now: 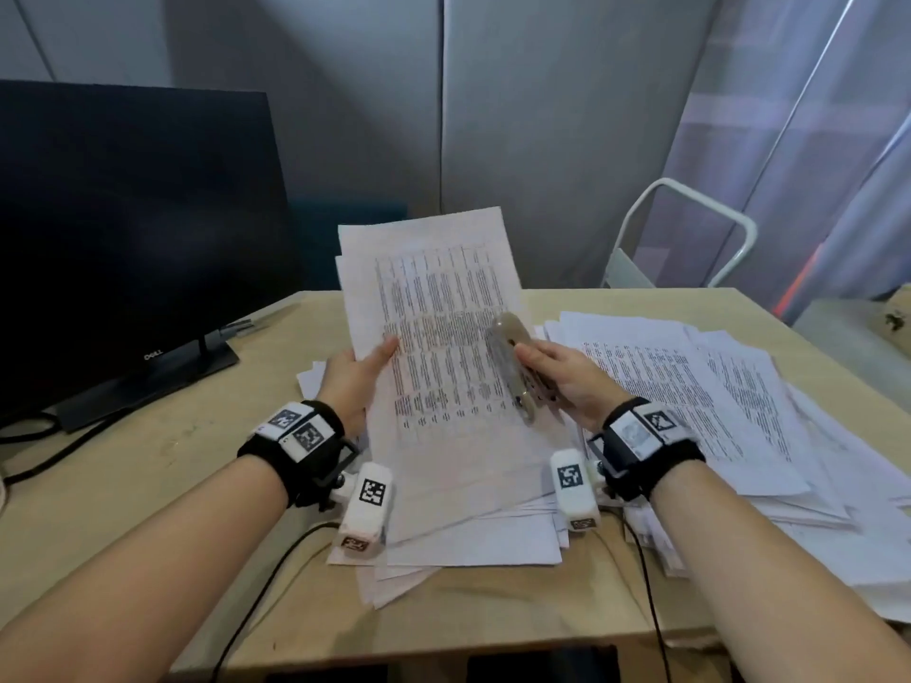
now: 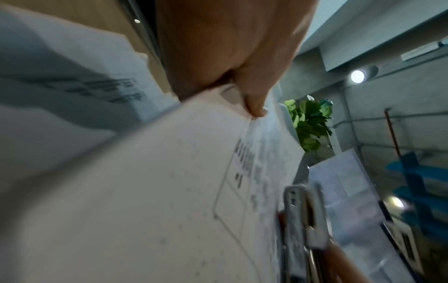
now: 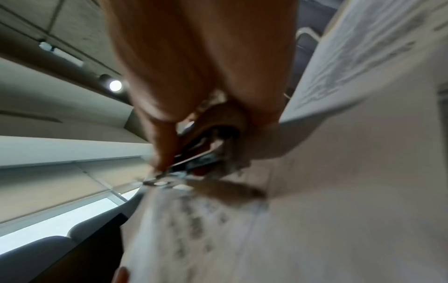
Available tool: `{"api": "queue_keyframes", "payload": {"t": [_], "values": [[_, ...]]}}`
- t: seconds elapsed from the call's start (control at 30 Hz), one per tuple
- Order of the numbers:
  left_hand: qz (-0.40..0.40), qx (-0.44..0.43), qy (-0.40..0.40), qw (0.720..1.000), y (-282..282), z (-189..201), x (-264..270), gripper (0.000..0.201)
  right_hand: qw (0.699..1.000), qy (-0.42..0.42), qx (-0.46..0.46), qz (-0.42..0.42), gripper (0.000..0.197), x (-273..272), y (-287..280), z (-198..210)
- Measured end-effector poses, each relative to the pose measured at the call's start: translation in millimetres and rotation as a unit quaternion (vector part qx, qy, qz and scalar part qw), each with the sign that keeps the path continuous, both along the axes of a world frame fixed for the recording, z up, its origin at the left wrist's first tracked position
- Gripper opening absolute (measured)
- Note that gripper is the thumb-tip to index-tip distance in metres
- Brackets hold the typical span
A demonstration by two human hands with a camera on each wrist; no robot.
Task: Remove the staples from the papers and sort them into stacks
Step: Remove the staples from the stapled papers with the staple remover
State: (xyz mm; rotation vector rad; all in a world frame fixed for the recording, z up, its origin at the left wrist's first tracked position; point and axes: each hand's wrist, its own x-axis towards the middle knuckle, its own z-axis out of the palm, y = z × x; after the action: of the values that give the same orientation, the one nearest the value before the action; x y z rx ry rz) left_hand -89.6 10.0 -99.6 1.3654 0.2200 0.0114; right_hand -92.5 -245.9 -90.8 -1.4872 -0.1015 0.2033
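Papers (image 1: 434,337): a printed set of sheets held up off the table (image 1: 148,465), tilted, lower end over the loose pile (image 1: 468,539) at the table's near-middle, top end reaching past the far edge. Near edge of the table has bare wood left of the pile, crossed by a black cable (image 1: 266,579); right half is covered by a wide spread stack (image 1: 715,411) running to the right edge, little free surface there. Left hand (image 1: 352,382) grips the held sheets at their left edge, thumb on the printed face, fingers hidden behind; the left wrist view shows the thumb (image 2: 254,99) pressing on the paper (image 2: 145,191), blurred. Right hand (image 1: 567,377) is curled round a brownish stapler-type tool (image 1: 512,367), lying lengthwise against the sheets' right side, near end down, far end at mid-page. Right wrist view: fingers (image 3: 157,134) wrapped round the tool (image 3: 213,134), its metal parts visible against the paper, too blurred to see any staple. Sheets show dense columns of small text, white, slightly fanned at the top corner so a second page shows. Far left corner: dark monitor (image 1: 133,229) on its stand. Beyond the far right edge, a white chair frame (image 1: 690,229).
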Motion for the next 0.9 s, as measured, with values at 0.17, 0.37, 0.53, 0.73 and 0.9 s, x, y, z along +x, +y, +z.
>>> {"api": "queue_keyframes", "payload": {"t": [0.17, 0.37, 0.53, 0.73, 0.9], "values": [[-0.102, 0.453, 0.117, 0.878, -28, -7, 34, 0.085, 0.946, -0.015, -0.273, -0.173, 0.025, 18, -32, 18], [-0.051, 0.538, 0.163, 0.826, -31, -16, 40, 0.097, 0.774, 0.082, -0.602, -0.179, 0.041, 34, -119, 3], [-0.052, 0.507, 0.108, 0.853, -24, -17, 38, 0.060, 0.705, 0.121, -0.668, -0.206, 0.039, 31, -145, -13], [-0.212, 0.581, 0.113, 0.778, -26, -2, 8, 0.079, 0.713, 0.031, -0.656, -0.246, 0.043, 24, -108, 3], [-0.152, 0.676, 0.073, 0.717, -26, -1, -2, 0.122, 0.852, -0.018, -0.515, -0.096, 0.041, 31, -32, 18]]}}
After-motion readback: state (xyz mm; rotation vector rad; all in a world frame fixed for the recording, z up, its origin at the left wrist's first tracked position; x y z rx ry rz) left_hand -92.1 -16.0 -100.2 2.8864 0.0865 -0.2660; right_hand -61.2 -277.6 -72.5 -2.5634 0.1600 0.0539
